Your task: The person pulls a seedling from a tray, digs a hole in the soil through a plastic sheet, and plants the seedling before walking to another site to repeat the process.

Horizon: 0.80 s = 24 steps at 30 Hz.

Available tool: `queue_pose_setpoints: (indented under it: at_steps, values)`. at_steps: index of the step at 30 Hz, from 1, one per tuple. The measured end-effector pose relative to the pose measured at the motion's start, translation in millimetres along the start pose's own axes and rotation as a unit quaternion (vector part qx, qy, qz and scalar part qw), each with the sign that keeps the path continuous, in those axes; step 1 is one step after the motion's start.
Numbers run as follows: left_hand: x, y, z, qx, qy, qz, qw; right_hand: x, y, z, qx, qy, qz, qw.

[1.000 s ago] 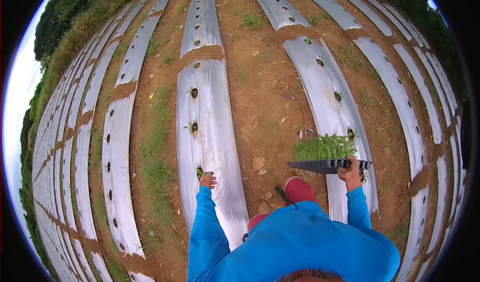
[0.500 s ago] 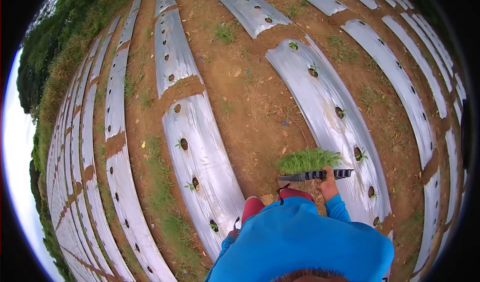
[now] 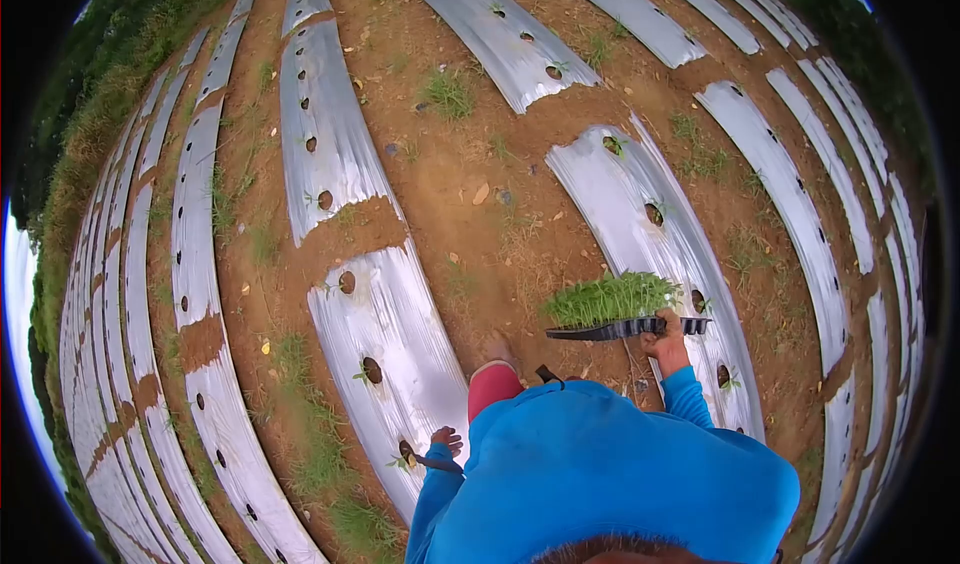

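My right hand [image 3: 664, 340] grips the edge of a black seedling tray [image 3: 600, 331], its fingers over the rim. Dense green seedlings [image 3: 615, 299] stand up from the tray's cells. The tray is held in front of me, overlapping the silver plastic-covered bed [image 3: 660, 179] on my right. Down at my left side, my left hand [image 3: 447, 441] has its fingers apart and nothing between them. A dark strap-like strip [image 3: 432, 461] crosses by that wrist. Behind it lies the left bed [image 3: 395, 309], near a planting hole with a small plant [image 3: 405, 452].
Brown soil [image 3: 470, 229] forms the path between the two beds, with grass tufts [image 3: 448, 94] and dry leaves. My shoe [image 3: 495, 352] is on this path. More plastic-covered rows [image 3: 205, 214] run on both sides, with planting holes along them.
I have stepped forward along the path, so the beds sit lower in view. My left hand has swung out from my body to the left. The tray stays in my right hand.
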State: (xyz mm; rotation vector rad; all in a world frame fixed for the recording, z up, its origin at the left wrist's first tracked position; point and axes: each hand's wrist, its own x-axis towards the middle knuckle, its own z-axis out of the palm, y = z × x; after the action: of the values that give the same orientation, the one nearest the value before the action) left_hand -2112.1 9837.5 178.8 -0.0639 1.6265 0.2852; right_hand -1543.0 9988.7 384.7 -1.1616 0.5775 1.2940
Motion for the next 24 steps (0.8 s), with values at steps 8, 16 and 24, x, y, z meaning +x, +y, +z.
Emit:
queue_pose_setpoints:
  at_steps: [8,16,24]
  values:
    - [-52.9,432.8,25.7,0.059,-0.050,0.287,0.955,41.0,-15.3,237.5,0.035,-0.020,-0.006,0.999]
    - [34.6,658.0,-3.3,0.041,0.000,0.295,0.955,161.8,-11.1,428.3,0.064,-0.043,0.040,0.996]
    - [-14.1,653.4,95.8,0.163,0.034,0.071,0.984,329.4,-15.8,585.1,0.073,0.016,0.053,0.996]
